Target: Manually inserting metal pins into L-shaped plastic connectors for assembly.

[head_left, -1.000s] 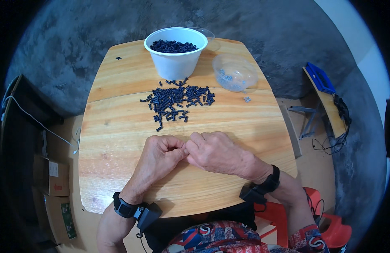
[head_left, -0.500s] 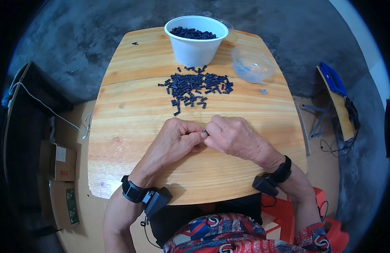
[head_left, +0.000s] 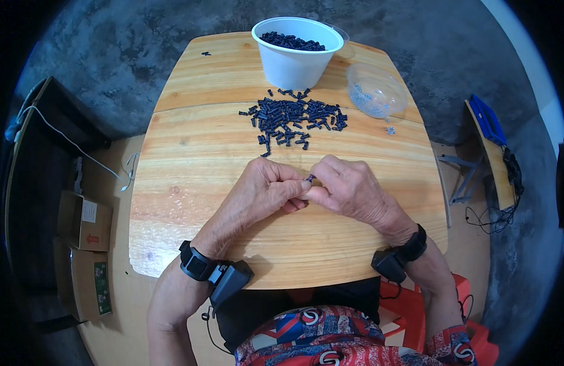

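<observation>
Fingertips of my left hand [head_left: 273,189] and my right hand [head_left: 349,188] meet over the near half of the table. Between them is a small dark plastic peg [head_left: 310,178], mostly covered by the fingers. Both hands are closed on it in a pinch. Just beyond my hands lies a loose heap of similar black pegs [head_left: 288,116]. A white tub [head_left: 297,66] filled with more of them stands behind the heap. To its right, a clear plastic bowl [head_left: 379,91] holds small silvery pieces, too small to name.
A little cluster of silvery pieces [head_left: 390,130] lies beside the bowl. Two or so stray dark pegs [head_left: 206,53] rest at the far left of the wooden table [head_left: 184,177]. Cardboard boxes [head_left: 86,226] stand left on the floor, and a red stool [head_left: 410,311] is at the near right.
The table and everything on it appear slightly higher and further right in the picture. My fingers have shifted a little, and more of the peg shows between them.
</observation>
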Available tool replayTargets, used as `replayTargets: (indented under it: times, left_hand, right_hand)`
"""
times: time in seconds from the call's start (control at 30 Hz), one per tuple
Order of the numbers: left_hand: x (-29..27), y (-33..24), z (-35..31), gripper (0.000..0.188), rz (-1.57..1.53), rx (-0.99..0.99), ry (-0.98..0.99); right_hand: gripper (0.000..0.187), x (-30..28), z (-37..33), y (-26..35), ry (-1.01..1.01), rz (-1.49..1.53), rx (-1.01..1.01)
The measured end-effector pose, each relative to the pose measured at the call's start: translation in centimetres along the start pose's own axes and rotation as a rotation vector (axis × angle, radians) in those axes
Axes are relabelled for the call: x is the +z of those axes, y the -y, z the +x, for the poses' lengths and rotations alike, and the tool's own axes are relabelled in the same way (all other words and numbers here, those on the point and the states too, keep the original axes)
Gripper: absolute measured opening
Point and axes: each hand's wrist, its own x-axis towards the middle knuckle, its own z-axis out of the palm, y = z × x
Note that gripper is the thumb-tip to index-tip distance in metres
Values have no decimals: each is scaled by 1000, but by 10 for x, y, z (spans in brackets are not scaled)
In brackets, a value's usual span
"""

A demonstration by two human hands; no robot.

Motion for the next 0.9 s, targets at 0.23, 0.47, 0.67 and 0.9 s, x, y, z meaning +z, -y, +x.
replayTargets:
  times: [0.23, 0.47, 0.67, 0.9]
  left_hand:
    - [1, -1, 0, 18, 25, -20, -21]
    - [5, -4, 2, 16, 30, -17, -47]
    - [4, -3, -1, 16, 73, -20, -41]
    - [5, 4, 0, 16, 60, 60, -22]
  right_hand:
    - [33, -10, 5, 7, 47, -20, -21]
    - [25, -8, 3, 14, 112, -124, -45]
    - [18, -2, 2, 17, 113, -291, -173]
    - [14, 0, -3, 26, 143, -299, -133]
